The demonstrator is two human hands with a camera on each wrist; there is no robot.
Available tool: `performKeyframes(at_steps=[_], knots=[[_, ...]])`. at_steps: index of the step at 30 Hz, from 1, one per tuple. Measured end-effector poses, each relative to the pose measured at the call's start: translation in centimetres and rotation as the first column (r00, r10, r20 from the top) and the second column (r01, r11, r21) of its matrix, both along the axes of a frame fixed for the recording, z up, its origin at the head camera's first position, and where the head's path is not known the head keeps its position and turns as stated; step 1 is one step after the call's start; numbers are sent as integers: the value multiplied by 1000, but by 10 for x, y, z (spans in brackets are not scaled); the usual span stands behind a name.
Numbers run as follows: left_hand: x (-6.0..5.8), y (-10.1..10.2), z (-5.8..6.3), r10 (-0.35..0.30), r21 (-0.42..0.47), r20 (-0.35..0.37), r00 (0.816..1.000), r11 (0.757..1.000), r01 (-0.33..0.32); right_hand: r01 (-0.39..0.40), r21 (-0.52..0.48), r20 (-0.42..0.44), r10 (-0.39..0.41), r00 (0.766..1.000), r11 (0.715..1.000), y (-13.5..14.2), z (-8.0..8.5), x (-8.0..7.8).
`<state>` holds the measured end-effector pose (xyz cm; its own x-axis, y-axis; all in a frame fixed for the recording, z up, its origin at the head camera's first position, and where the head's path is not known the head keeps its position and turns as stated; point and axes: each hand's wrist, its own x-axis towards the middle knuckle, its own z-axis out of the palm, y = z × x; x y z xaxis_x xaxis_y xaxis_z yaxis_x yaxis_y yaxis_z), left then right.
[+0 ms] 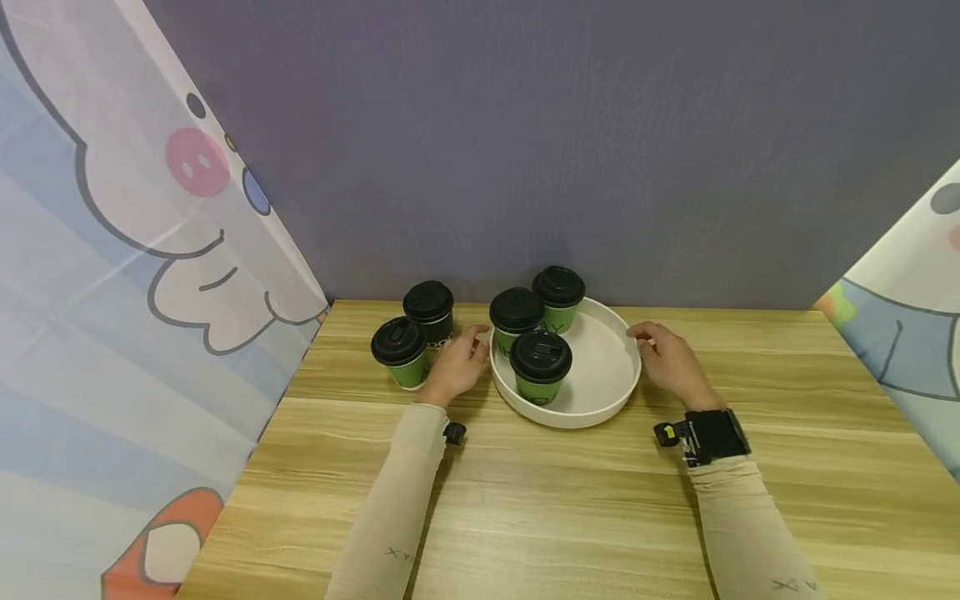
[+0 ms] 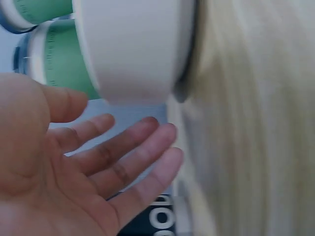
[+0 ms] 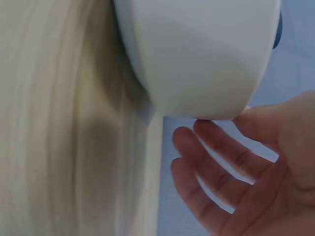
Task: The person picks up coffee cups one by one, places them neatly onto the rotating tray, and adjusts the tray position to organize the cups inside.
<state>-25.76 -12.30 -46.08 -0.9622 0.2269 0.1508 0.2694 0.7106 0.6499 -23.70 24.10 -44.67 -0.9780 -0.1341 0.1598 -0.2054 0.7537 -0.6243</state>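
Note:
A round white tray (image 1: pixel 600 367) lies on the wooden table, with three green paper cups with black lids inside: a front cup (image 1: pixel 540 367), a left cup (image 1: pixel 517 317) and a back cup (image 1: pixel 558 298). My left hand (image 1: pixel 457 367) is spread just off the tray's left side, palm towards it and holding nothing. Two more lidded cups stand left of that hand, one green (image 1: pixel 400 352) and one black (image 1: pixel 431 312). At the tray's right rim my right hand (image 1: pixel 671 362) touches the wall with loosely bent fingertips (image 3: pixel 202 127); its thumb tip is partly hidden.
The light wooden table (image 1: pixel 555 508) ends at a grey wall (image 1: pixel 555 150) behind the cups. A printed cartoon curtain (image 1: pixel 135 317) hangs at the left, and another curtain (image 1: pixel 900 333) at the right. Both wrists wear small dark cameras.

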Motion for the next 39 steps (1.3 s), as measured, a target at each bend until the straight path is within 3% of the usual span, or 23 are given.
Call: performKeyframes(at_steps=[5,11,15,18,25,30,34,39], knots=[[7,-3,15,7,-26,-3,1000,1000,-7,18,-47,20,-17,1000,999,4,-8,-4],[16,-9,38,29,-10,-4,1000,1000,-29,-37,-117,17,39,999,992,9,-11,-6],[21,-13,50,20,16,-44,999,1000,-20,-77,-189,54,89,995,979,13,-14,-6],[23,-17,57,5,43,-116,993,999,0,-83,-250,112,115,987,965,16,-14,-7],[24,-32,67,34,149,-312,949,989,13,-81,-343,193,155,969,936,21,-14,-7],[23,-47,70,102,162,-380,919,986,-42,-96,-379,227,193,955,920,25,-11,-6],[22,-62,70,147,101,-366,919,988,-118,-106,-431,255,233,938,896,27,-10,-5],[23,-80,69,169,-11,-267,949,984,-178,-102,-453,273,247,930,885,31,-11,-4]])
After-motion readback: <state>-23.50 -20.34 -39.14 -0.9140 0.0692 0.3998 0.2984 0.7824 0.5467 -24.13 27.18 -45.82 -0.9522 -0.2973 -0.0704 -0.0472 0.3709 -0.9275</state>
